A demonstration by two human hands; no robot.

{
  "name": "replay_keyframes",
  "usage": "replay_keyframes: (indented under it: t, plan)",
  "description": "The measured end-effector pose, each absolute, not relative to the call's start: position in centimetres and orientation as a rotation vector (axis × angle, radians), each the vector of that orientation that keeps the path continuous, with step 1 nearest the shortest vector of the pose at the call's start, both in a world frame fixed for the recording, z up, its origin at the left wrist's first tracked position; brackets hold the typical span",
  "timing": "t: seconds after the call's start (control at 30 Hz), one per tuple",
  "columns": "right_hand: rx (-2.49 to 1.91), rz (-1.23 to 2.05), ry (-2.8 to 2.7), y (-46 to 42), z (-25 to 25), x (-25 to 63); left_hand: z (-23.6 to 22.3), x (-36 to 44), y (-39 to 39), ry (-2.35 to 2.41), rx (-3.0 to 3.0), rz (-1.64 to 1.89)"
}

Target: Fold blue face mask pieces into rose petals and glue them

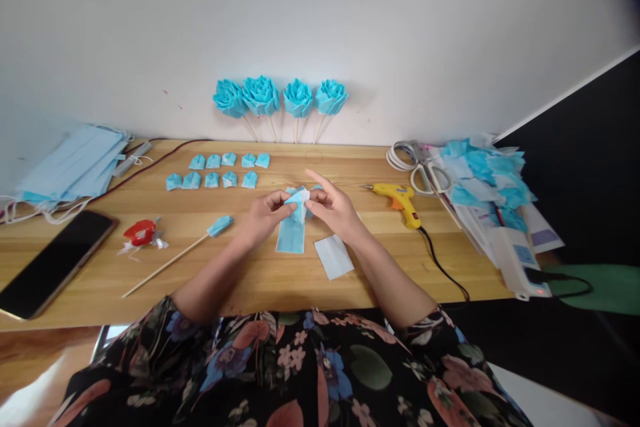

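"Blue cloth is over the flat strip. How are you holding it?"

"Your left hand and right hand each pinch a side. Keep its corners level, then press the crease firmly. You have 10 folded pieces lying beyond."

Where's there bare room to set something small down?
Behind the right hand, between the folded blue pieces and yellow glue gun; also between the right forearm and black cord. Crowded: the right end, with blue scraps, and the left, with masks.
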State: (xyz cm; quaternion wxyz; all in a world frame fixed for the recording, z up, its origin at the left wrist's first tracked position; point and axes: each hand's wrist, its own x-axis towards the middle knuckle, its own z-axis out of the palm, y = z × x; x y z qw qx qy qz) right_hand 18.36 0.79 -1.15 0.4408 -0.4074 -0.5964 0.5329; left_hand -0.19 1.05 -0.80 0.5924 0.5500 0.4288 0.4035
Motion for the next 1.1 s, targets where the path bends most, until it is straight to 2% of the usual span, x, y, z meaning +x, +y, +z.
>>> replay_keyframes:
  t: [0.43, 0.57, 0.8, 1.1]
  plan:
    - [-1.223, 1.107, -1.300, 1.3, -1.0, 19.2, -1.1, -0.1, 1.2, 1.027, 1.161, 1.024]
    - [-1.174, 1.132, -1.224, 1.4, -0.6, 19.5, -1.2, -0.1, 1.2, 1.016, 1.123, 1.061]
    - [-1.062, 1.198, -1.341, 0.8, -0.5, 18.9, -1.1, 0.1, 1.0, 0.987, 1.128, 1.042]
    - [-1.041, 1.109, -1.550, 0.5, -0.8, 18.7, -1.4, 0.2, 1.0, 0.948, 1.130, 1.024]
